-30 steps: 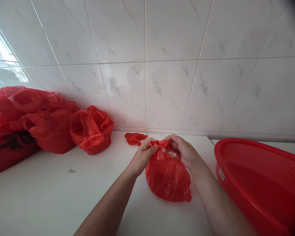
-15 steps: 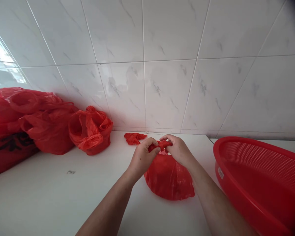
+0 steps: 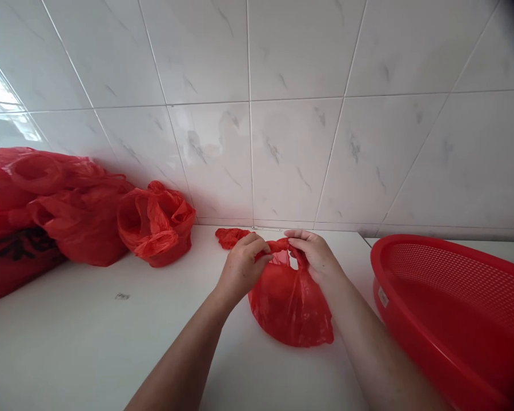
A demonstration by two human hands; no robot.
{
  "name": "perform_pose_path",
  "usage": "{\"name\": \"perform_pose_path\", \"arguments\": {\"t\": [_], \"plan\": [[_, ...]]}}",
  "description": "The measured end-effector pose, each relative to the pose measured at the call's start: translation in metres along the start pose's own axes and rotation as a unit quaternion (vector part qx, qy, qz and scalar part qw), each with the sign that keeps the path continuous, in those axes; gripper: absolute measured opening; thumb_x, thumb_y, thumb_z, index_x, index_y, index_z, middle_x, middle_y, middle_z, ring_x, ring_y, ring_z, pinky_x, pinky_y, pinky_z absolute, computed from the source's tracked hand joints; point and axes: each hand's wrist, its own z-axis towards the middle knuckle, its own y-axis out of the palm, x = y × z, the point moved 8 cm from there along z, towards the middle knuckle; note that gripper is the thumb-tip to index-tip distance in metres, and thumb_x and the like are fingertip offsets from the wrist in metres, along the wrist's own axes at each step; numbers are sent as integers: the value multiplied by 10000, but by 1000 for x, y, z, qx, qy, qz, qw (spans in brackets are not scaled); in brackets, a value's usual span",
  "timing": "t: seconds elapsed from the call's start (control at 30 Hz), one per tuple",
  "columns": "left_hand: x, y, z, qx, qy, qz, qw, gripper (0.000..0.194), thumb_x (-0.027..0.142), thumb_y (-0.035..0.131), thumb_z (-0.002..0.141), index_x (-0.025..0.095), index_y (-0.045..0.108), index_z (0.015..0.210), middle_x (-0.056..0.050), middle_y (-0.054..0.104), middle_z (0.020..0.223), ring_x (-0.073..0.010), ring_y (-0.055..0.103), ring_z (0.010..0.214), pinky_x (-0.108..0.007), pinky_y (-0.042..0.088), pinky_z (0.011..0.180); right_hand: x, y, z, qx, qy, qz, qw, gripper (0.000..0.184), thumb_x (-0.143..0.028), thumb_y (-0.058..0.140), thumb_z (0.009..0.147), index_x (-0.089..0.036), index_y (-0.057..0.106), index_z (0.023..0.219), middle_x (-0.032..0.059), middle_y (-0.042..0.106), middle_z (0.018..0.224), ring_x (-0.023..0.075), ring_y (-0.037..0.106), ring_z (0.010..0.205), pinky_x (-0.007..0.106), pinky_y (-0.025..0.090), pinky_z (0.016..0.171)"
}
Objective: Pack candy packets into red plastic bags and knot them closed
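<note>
A red plastic bag [image 3: 291, 311] rests on the white tabletop between my forearms, its body rounded by contents I cannot make out. My left hand [image 3: 245, 267] pinches the bag's gathered top from the left. From the right, my right hand [image 3: 316, 254] grips the twisted handle part, thumb under and fingers over it. Between the two hands a gap shows through the handle. Just behind my left hand lies a small crumpled piece of red plastic [image 3: 230, 237].
Several filled red bags [image 3: 79, 222] stand at the left by the tiled wall [image 3: 295, 160], with a smaller knotted red bag [image 3: 171, 251] beside them. A large red plastic basket [image 3: 415, 308] occupies the right side. A small mark [image 3: 122, 297] shows on the white tabletop [image 3: 163, 325].
My hands have moved slightly apart, stretching the bag's top between them. The handle opening has widened, and my left hand now partly covers the crumpled piece.
</note>
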Motion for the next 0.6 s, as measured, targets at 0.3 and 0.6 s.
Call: {"name": "perform_pose_path", "arguments": {"t": [0.3,0.6], "plan": [[-37,-22,-18,-131,-126,-190,965,164,259,589,781,178,490,678,-31,572,880,-154,528,793,-271,406,662,21,-83,23,221,-64,-125,965,194,-208,565,599,-208,548,792,-30,516,644,126,469,561,260,352,537],[-62,-17,-40,-230,-144,-214,938,769,395,725,658,326,371,1338,-85,339,1439,-298,331,1307,-432,396,960,35,-73,7,34,-18,-79,996,545,-526,584,760,-258,450,1215,89,581,1144,232,583,994,353,487,775]]}}
